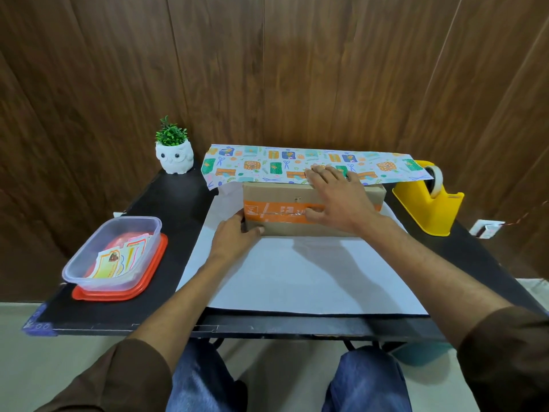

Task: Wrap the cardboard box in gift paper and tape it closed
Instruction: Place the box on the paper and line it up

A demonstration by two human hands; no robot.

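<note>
Along the left edge of the counter [166, 209] stands a clear plastic container [98, 248] of printed cards, seated on an orange lid [118, 294]. At the far left corner, a white owl planter [174, 158] holds a small green plant. The gift paper [297, 278] lies white side up across the counter's middle, reaching its near edge. Its far end is folded forward, printed side showing, over the top of the cardboard box [282, 193]. The box rests on the paper towards the far edge and bears an orange tape band. Your left hand [234, 237] grips the box's near left corner, thumb on the near face. Your right hand [335, 197] lies flat with fingers spread; the fingertips press the folded paper onto the box top, and the thumb lies on the orange band. By the right edge sits a yellow tape dispenser [427, 203], partly under the paper's right end.
</note>
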